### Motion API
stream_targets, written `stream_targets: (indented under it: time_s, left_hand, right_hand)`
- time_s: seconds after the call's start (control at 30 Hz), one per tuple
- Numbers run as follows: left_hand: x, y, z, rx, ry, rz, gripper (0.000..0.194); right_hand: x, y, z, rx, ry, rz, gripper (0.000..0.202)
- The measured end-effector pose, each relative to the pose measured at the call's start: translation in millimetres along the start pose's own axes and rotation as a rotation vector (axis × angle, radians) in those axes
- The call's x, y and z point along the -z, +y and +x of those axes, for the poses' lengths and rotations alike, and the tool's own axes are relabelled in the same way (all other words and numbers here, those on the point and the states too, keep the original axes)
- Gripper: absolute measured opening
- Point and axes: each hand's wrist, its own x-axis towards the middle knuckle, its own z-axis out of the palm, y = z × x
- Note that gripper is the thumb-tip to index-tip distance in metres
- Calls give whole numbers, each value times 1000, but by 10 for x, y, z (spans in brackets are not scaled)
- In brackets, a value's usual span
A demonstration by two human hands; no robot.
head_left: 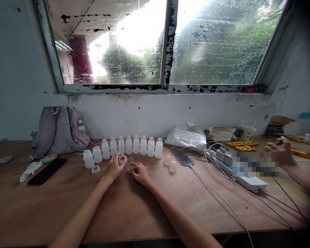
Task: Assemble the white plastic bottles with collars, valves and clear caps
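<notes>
My left hand (114,167) holds a small whitish ring (122,158) between its fingers, in front of a row of capped frosted bottles (136,146). Close on its right, my right hand (141,173) has its fingertips closed on a small clear piece (130,170) at the table surface. Another clear nipple-shaped piece (130,158) stands just beyond, between the hands and the row. Two bottles without caps (89,159) are at the row's left end, and a loose ring (95,169) lies in front of them. To the right are several loose rings (172,168).
A backpack (59,131) and a black phone (47,171) are at the left. Behind the rings lies a silvery plastic bag (187,137). Cables run from a white power strip (250,183) at the right. Another person's hand (280,151) holds something there.
</notes>
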Motion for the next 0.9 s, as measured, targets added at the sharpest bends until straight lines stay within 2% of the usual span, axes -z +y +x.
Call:
stream_targets:
  time_s: [0.1, 0.2, 0.4, 0.73, 0.9]
  left_hand:
    - [-109, 213, 24, -20, 14, -98, 31]
    - [-189, 289, -58, -54, -10, -77, 24]
    - [-301, 249, -211, -106, -177, 46, 23]
    - [-326, 228, -203, 20, -249, 155, 22]
    - [-340, 187, -215, 31, -286, 182, 22]
  right_hand:
    - [47, 75, -3, -65, 149, 300, 33]
    - [63, 147, 26, -160, 226, 425, 29]
    - [-9, 173, 38, -199, 243, 409, 28]
    - [-104, 194, 91, -176, 245, 316, 27]
    - [-107, 206, 67, -158, 248, 231, 24]
